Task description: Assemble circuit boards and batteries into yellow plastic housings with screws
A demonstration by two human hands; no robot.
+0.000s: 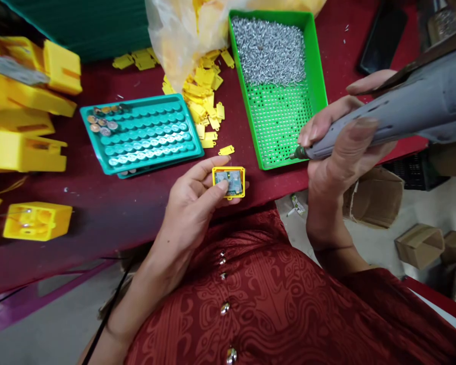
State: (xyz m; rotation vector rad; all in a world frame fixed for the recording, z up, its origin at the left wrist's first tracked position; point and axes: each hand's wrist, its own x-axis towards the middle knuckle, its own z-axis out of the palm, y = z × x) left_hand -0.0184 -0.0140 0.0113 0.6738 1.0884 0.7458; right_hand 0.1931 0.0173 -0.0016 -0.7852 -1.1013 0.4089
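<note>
My left hand (197,195) is closed around a small yellow plastic case (243,183), its thumb resting on the circuit board (234,181) inside. The case lies with its open side up, in front of my body. In my right hand (344,147) is a grey electric screwdriver (403,104), gripped near its front end. Its bit (298,153) points left, over the near right edge of a green perforated tray (255,137). Many small silver screws (268,50) are heaped in the tray's far half. Whether a screw sits on the bit is too small to tell.
A teal ridged tray (148,132) with several round metal pieces stands left of centre. Loose yellow plates (205,96) spill from a clear plastic bag (171,40). Yellow housings (38,220) are stacked at the left. A dark phone (383,38) lies far right; cardboard boxes (420,246) stand on the floor.
</note>
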